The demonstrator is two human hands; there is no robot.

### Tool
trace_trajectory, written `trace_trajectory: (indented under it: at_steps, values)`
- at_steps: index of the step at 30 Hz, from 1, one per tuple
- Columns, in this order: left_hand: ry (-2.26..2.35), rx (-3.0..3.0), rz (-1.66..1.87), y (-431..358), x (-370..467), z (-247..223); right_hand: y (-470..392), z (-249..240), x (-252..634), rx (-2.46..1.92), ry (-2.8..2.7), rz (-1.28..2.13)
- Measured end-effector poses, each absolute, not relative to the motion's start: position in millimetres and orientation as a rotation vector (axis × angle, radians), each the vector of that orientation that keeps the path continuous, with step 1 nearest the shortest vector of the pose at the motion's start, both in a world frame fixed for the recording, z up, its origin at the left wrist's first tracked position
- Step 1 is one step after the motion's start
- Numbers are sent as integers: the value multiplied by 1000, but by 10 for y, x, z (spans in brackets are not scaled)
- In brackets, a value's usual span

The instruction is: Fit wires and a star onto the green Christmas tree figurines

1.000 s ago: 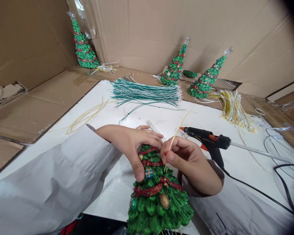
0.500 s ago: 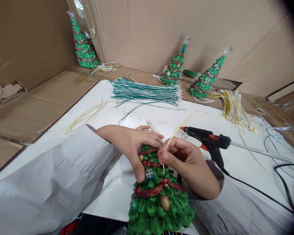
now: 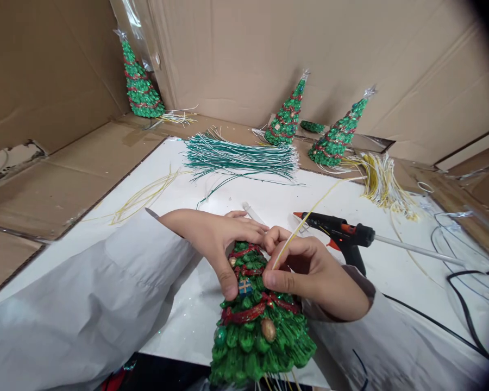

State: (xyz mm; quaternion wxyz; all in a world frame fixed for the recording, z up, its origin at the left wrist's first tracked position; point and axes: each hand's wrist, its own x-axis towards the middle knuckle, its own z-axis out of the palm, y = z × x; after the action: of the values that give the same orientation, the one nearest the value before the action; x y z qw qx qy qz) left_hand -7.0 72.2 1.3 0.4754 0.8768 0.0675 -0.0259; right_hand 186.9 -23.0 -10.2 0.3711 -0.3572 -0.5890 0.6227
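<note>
A green Christmas tree figurine (image 3: 252,347) with red garlands, a blue gift and small baubles lies tilted toward me, its tip hidden under my hands. My left hand (image 3: 224,244) grips its upper left side, thumb on the front by the gift and fingers over the top. Between thumb and forefinger, my right hand (image 3: 305,266) pinches a thin yellow and white wire (image 3: 321,201) at the tree's front right. The wire's lower end is hidden by the fingers; its free part slants up to the right. Several wire ends stick out below the tree's base.
A black and orange glue gun (image 3: 338,228) with a glue stick lies right of my hands. Behind are a bundle of green and white wires (image 3: 240,157) and a yellow-white bundle (image 3: 385,184). Finished-looking trees (image 3: 287,114) stand along the cardboard wall (image 3: 236,60). Loose yellow wires (image 3: 142,195) lie left.
My right hand has slid its pinch lower on the wire, close against the tree, and the wire's free end now reaches farther right. My left hand stays on the tree.
</note>
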Motion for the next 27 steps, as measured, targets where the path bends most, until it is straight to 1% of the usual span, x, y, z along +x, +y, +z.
trace_trajectory:
  at_steps: [2,4,8,10,12,16,19,23,27]
  values:
    - [207,2097,-71,716,-80,19,-238,-99,1869,-937,-1483,1611]
    - [297,1974,6,686,-74,39,-251,-96,1862,-951,-1443,1628]
    - [426,1714,456,517,47,127,-264,-94,1835,-947,-1374,1684]
    - [431,1665,587,414,124,165,-263,-94,1827,-954,-1356,1744]
    - [437,1599,636,350,167,177,-262,-91,1827,-967,-1357,1791]
    - [429,1474,553,396,113,133,-248,-89,1855,-1008,-1387,1784]
    - [406,1509,438,487,32,96,-200,-98,1897,-986,-1382,1736]
    - [390,1608,308,532,-3,87,-162,-36,1973,-1027,-1430,1544]
    - [384,1691,268,499,31,93,-353,144,2093,-1100,-1549,1222]
